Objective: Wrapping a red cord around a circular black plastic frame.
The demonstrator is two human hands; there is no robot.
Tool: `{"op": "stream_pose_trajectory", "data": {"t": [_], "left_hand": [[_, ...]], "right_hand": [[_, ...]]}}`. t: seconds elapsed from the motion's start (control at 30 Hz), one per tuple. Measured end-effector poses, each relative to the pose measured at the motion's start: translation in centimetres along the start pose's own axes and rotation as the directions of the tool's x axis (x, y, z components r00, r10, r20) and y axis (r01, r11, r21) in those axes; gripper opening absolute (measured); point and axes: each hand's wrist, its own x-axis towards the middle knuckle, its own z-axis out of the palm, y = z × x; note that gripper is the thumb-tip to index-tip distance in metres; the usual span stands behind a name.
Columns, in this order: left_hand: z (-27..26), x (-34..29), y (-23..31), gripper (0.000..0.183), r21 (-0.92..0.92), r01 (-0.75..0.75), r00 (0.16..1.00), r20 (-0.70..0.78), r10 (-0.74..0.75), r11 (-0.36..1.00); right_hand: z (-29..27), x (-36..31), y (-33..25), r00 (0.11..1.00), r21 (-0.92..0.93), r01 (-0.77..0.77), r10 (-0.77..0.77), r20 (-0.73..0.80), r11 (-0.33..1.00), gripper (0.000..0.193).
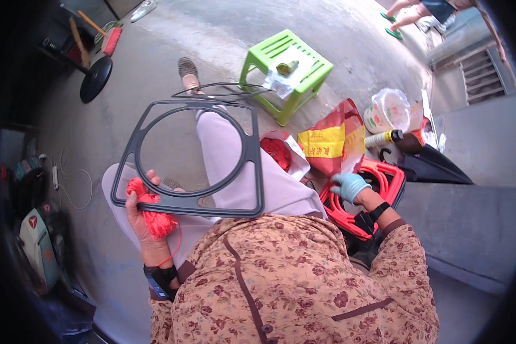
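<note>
My left hand (136,215) is closed round a bundle of red cord (158,222), at the near left corner of a black plastic frame (260,172). The frame has a large round opening and lies across my lap; whether the fingers also grip it I cannot tell. A loose strand of cord trails down over my wrist. My right hand (351,187), in a light blue glove, is at the lower edge of a red and yellow bag (325,142), just above a stack of red frames (391,172). Its fingers look stretched and slightly apart, with nothing visible in them.
Ahead stands a green plastic stool (286,43) with a roll and clear plastic on it. Beside the bag are an open white bag (295,150) of red material, a white bucket (389,112) and a black umbrella (436,163). Another person (407,17) is at the far right.
</note>
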Motion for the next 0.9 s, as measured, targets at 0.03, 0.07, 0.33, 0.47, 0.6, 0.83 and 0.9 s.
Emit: {"op": "stream_pose_trajectory", "data": {"t": [0.03,0.07,0.33,0.47,0.6,0.83,0.9], "left_hand": [[0.3,0.0,0.1,0.059,0.001,-0.018,1.000,-0.010,0.018,1.000],[0.4,-0.1,0.3,0.058,-0.035,0.005,1.000,0.011,-0.005,0.999],[1.6,-0.2,0.3,0.059,-0.093,0.033,0.995,-0.093,-0.041,0.995],[1.5,-0.3,-0.1,0.058,-0.103,0.063,0.995,-0.072,-0.071,0.993],[2.0,-0.6,-0.2,0.058,-0.094,0.025,0.996,-0.082,-0.032,0.995],[1.6,-1.2,-0.1,0.058,-0.176,0.036,0.995,-0.084,-0.051,0.984],[1.6,-0.7,-0.4,0.058,-0.157,0.035,0.997,-0.059,-0.045,0.987]], "right_hand": [[-0.8,2.0,-1.0,0.970,0.076,0.160,-0.143,-0.197,0.984,0.030],[-4.1,3.7,-4.7,0.976,0.209,0.141,-0.101,-0.194,0.968,0.028],[-15.4,22.5,-21.1,0.830,0.235,0.369,-0.205,-0.519,0.900,0.056],[-13.7,31.2,-23.8,0.972,0.138,0.176,-0.150,-0.179,0.975,0.072],[-14.0,32.2,-25.3,0.995,0.172,0.085,-0.094,0.044,0.981,0.071],[-14.4,34.2,-26.3,0.998,0.290,0.069,-0.066,-0.017,0.954,0.084],[-15.1,34.5,-25.6,0.991,0.232,0.131,-0.129,-0.024,0.964,0.085]]}}
